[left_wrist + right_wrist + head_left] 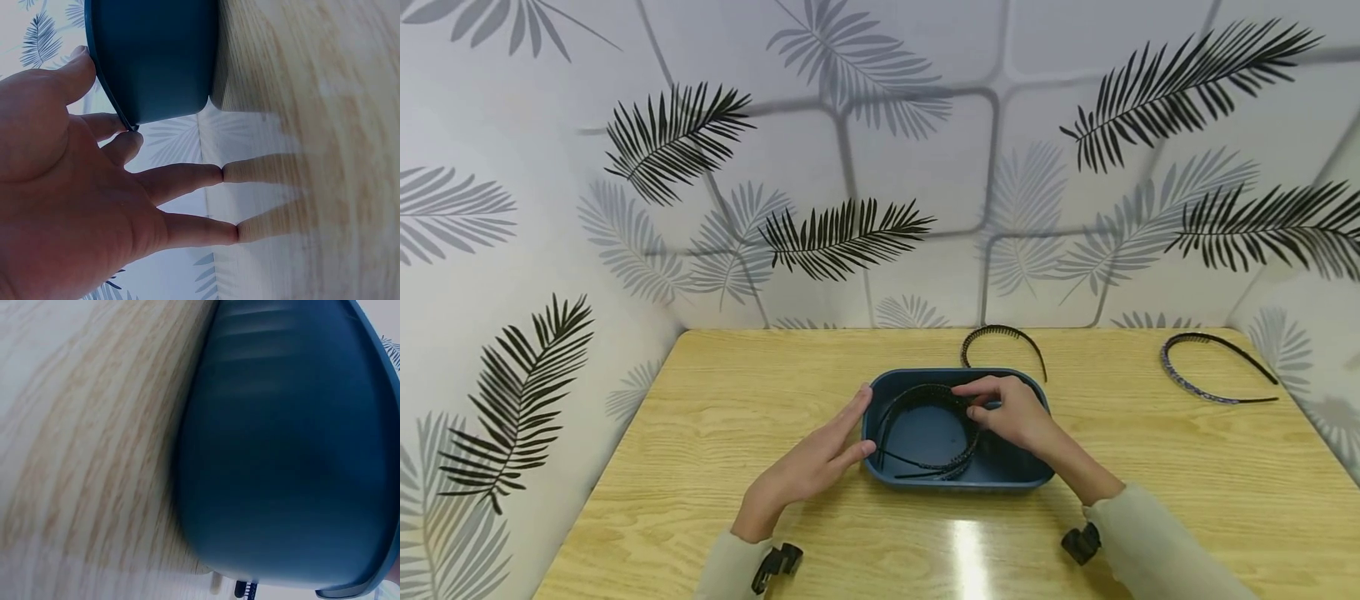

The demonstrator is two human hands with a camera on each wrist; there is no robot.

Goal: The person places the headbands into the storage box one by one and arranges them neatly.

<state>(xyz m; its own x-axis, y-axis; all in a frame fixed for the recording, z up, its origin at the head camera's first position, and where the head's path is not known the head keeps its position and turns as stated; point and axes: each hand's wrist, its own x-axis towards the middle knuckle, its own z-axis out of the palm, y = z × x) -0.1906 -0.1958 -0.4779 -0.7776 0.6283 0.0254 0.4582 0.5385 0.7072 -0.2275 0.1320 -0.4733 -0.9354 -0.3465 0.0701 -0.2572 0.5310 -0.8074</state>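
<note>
A dark blue plastic tub [970,481] stands on the wooden table in front of me. Inside it lie black headbands, among them a toothed one [917,392]. My right hand [981,404] reaches over the tub's right rim and pinches that toothed headband with curled fingers. Pressed against the tub's left wall is my left hand [857,429], fingers straight. In the left wrist view the left hand [94,206] has its thumb at the rim of the tub [156,56]. The right wrist view shows only the tub's outer wall [287,456] and table wood, no hand.
A black toothed headband [1003,333] lies just behind the tub. Another headband [1213,367], black with a patterned side, lies at the far right of the table [1150,467]. Leaf-patterned walls close in the back and both sides.
</note>
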